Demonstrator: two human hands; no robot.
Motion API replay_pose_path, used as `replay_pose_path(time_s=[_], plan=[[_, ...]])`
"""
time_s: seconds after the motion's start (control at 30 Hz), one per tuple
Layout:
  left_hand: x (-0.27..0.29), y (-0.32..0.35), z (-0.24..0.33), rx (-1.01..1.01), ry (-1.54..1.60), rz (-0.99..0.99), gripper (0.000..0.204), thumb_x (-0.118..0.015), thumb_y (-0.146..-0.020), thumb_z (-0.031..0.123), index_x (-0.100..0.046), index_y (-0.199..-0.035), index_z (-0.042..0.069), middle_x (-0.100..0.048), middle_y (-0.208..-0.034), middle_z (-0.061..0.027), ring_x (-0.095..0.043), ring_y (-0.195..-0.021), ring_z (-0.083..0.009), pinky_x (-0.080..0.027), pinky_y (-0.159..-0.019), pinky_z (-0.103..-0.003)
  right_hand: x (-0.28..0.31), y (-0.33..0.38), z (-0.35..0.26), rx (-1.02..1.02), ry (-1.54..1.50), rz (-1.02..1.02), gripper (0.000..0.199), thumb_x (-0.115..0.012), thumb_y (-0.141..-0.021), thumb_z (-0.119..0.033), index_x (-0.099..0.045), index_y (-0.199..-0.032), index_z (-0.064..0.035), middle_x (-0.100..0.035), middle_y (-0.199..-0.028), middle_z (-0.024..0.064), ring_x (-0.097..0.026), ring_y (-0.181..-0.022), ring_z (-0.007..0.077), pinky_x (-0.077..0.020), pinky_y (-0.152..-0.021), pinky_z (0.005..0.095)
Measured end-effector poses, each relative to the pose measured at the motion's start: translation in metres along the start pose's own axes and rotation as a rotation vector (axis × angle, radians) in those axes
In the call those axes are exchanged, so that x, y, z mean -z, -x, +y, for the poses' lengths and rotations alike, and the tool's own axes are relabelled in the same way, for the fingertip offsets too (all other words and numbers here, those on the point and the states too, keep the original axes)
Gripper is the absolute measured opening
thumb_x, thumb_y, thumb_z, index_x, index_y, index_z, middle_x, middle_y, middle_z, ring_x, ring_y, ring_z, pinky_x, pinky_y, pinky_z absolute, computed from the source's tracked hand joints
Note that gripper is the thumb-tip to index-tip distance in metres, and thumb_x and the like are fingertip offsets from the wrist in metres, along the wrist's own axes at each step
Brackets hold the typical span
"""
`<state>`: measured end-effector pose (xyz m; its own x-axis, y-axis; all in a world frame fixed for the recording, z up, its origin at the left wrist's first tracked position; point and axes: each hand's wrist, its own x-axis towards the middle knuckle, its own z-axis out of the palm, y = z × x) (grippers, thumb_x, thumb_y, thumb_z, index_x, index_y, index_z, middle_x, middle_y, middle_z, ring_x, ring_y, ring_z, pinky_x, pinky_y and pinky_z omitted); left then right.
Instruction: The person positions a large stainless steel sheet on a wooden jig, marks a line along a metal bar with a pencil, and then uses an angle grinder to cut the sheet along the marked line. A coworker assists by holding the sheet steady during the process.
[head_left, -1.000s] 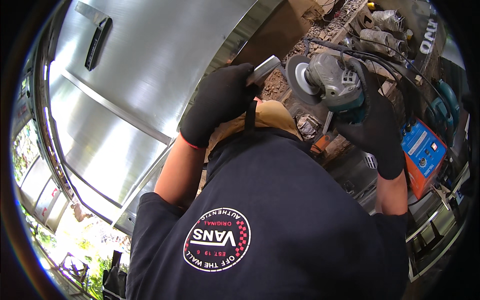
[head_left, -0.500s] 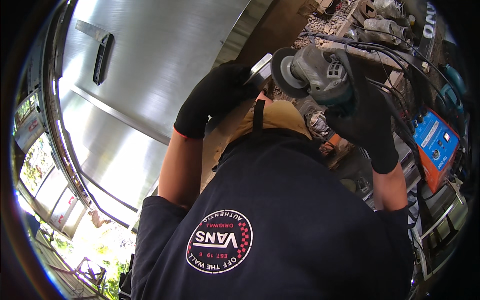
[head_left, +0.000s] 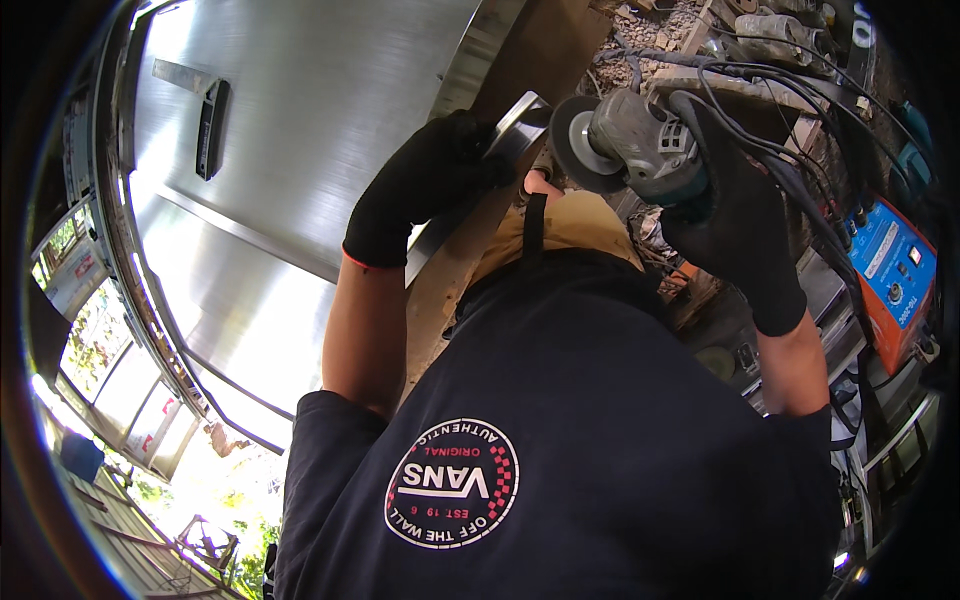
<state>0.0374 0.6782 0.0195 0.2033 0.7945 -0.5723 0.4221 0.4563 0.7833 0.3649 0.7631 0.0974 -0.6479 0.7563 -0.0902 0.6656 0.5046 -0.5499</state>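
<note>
In a black glove, my left hand grips a shiny metal bar or channel; its free end points toward the grinder. My gloved right hand is wrapped round the body of a grey and teal angle grinder. The grinder's round disc faces the end of the metal piece, very close to it. Whether disc and metal touch, I cannot tell. Part of the metal piece is hidden behind my left hand.
A large brushed metal sheet spreads on the left, with a try square lying on it. Black cables run at the upper right. A blue and orange welding machine stands at the right. Gravel shows beyond.
The metal piece in my left hand has turned, showing more of its inner face. The grinder has shifted slightly to the right with my right hand. Both hands keep their hold.
</note>
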Motion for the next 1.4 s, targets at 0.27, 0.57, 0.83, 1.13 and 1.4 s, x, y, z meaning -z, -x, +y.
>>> replay_pose_path(time_s=[0.27, 0.57, 0.83, 1.13, 1.4], plan=[[0.001, 0.001, 0.017, -0.008, 0.209, -0.001, 0.043, -0.08, -0.086, 0.007, -0.066, -0.126, -0.003, -0.074, -0.097, -0.0054, -0.068, -0.085, -0.0099, -0.056, -0.076, -0.029, -0.008, 0.01, 0.009, -0.039, 0.027, -0.004, 0.092, -0.077, -0.071, -0.008, -0.045, -0.157, -0.0133, -0.063, -0.142, 0.0193, -0.067, -0.123, 0.0359, -0.0568, -0.097, 0.0406], [0.018, 0.0, 0.02, 0.102, 0.164, -0.104, 0.04, -0.085, -0.079, 0.01, -0.068, -0.114, -0.001, -0.071, -0.093, -0.0036, -0.068, -0.083, -0.0105, -0.057, -0.074, -0.029, 0.014, 0.009, -0.009, -0.145, -0.143, 0.003, 0.09, -0.073, -0.07, -0.002, -0.046, -0.155, -0.0126, -0.064, -0.143, 0.0156, -0.065, -0.129, 0.0319, -0.0542, -0.102, 0.0381], [0.025, 0.002, 0.024, 0.116, 0.445, -0.182, 0.033, -0.085, -0.079, 0.005, -0.069, -0.107, 0.0, -0.069, -0.096, -0.0024, -0.066, -0.086, -0.0112, -0.057, -0.077, -0.029, 0.007, -0.001, -0.021, -0.079, -0.147, 0.048, 0.089, -0.081, -0.07, -0.011, -0.05, -0.153, -0.0094, -0.063, -0.143, 0.0197, -0.064, -0.131, 0.0337, -0.0528, -0.106, 0.0408], [0.024, 0.002, 0.024, 0.097, 0.544, -0.171, 0.032, -0.083, -0.079, 0.002, -0.069, -0.108, -0.002, -0.07, -0.095, -0.0042, -0.068, -0.082, -0.0119, -0.057, -0.072, -0.029, 0.004, -0.009, -0.027, -0.079, -0.078, 0.019, 0.087, -0.084, -0.071, -0.013, -0.051, -0.152, -0.0068, -0.064, -0.141, 0.021, -0.065, -0.13, 0.0347, -0.0534, -0.105, 0.0413], [0.027, 0.0, 0.02, 0.121, 0.507, -0.181, 0.037, -0.086, -0.077, 0.005, -0.069, -0.11, 0.001, -0.068, -0.093, -0.0013, -0.065, -0.082, -0.0097, -0.054, -0.07, -0.027, -0.003, -0.003, -0.014, -0.084, -0.072, -0.022, 0.088, -0.082, -0.07, -0.009, -0.05, -0.152, -0.0071, -0.063, -0.142, 0.0212, -0.065, -0.129, 0.0361, -0.0531, -0.106, 0.0415]])
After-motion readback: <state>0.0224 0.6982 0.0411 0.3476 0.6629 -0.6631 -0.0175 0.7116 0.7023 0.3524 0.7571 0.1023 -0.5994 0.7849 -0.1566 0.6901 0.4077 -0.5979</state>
